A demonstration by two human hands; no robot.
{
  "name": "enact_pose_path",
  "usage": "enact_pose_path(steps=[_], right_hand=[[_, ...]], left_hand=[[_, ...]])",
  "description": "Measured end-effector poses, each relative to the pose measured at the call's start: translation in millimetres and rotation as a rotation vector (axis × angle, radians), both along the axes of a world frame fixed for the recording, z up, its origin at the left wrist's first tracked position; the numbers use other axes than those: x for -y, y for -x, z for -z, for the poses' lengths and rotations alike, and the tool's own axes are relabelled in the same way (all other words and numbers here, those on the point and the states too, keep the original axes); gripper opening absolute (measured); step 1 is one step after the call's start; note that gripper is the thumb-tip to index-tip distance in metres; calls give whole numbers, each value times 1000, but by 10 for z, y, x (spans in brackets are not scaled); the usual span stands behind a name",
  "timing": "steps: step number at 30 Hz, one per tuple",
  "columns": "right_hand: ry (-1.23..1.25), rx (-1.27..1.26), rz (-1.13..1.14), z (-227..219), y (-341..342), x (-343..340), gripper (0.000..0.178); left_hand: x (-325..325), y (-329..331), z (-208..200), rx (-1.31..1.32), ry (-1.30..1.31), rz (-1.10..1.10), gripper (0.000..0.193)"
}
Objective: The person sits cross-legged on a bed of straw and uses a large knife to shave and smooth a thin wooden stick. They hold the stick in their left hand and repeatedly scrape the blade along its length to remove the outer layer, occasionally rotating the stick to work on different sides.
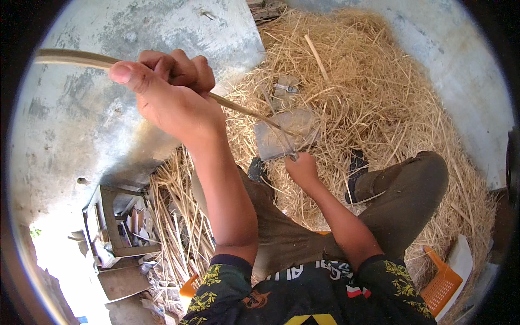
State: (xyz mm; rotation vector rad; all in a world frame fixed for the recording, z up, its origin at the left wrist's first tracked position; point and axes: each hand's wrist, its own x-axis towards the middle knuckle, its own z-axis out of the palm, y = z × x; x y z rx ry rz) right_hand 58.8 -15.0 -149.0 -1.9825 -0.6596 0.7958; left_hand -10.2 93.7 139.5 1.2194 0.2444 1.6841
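Note:
My left hand (173,97) is raised at the upper left, its fingers closed round a long, thin bamboo strip (241,108). One end of the strip runs past my thumb to the left rim; the other slopes down toward my right hand (303,169). Low between my knees, that hand is closed on a narrow, knife-like metal tool (291,150). Its thin blade appears to point up and away, crossing the strip's lower part. Whether blade and strip touch, I cannot tell. Beneath them lies a flat grey slab (271,138).
Pale bamboo shavings (368,70) are heaped ahead and to the right. A small strap-like thing (285,88) lies beyond the slab. Cut bamboo strips (179,211) are piled at the left, beside a wooden frame (116,222) with scraps. An orange plastic seat part (441,284) shows at the lower right.

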Motion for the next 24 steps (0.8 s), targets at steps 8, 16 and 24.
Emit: enact_pose_path(steps=[8, 16, 24], right_hand=[[297, -54, 135, 1058, -98, 282, 37], [245, -19, 97, 723, -13, 112, 35], [216, 145, 76, 886, -94, 143, 30]], left_hand=[[-119, 25, 29, 20, -40, -12, 67], [-231, 16, 30, 26, 8, -136, 66], [-301, 80, 75, 7, -44, -51, 62]])
